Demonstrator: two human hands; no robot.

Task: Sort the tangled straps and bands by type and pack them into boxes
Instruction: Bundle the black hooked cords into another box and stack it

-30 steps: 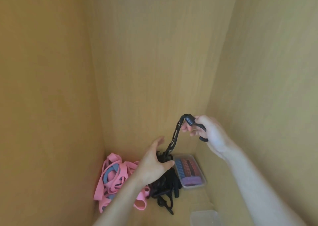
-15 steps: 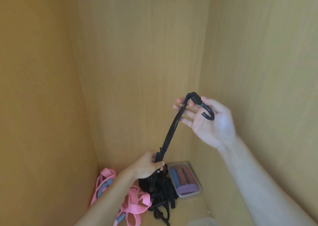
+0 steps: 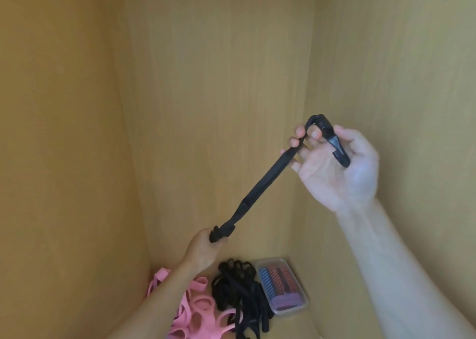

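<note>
wooden walls (image 3: 219, 80): a tall, narrow corner of light wood panels is seen on three sides, with a floor (image 3: 306, 325) of the same wood at the bottom.
right hand (image 3: 337, 173): it is raised at the right with the palm turned towards the camera; its fingers are curled round the upper end of the black strap, which is passed between them.
left hand (image 3: 203, 251): it is held lower, near the middle, and is closed in a fist round the knotted lower end of the same strap.
black strap (image 3: 260, 186): it is stretched taut on a slant between the two hands, lifted clear of everything on the floor.
black pile (image 3: 242, 292): more black straps are left in a tangle on the floor, just beside the box.
pink bands (image 3: 201, 305): a heap of flat loops is seen left of the black pile, touching it and partly covered by the left forearm.
clear box (image 3: 291, 310): it is set on the floor by the right wall, with blue, red and purple bands (image 3: 278, 279) laid in it.
hook (image 3: 338, 149): the strap's black end hook is laid across the right palm.
</note>
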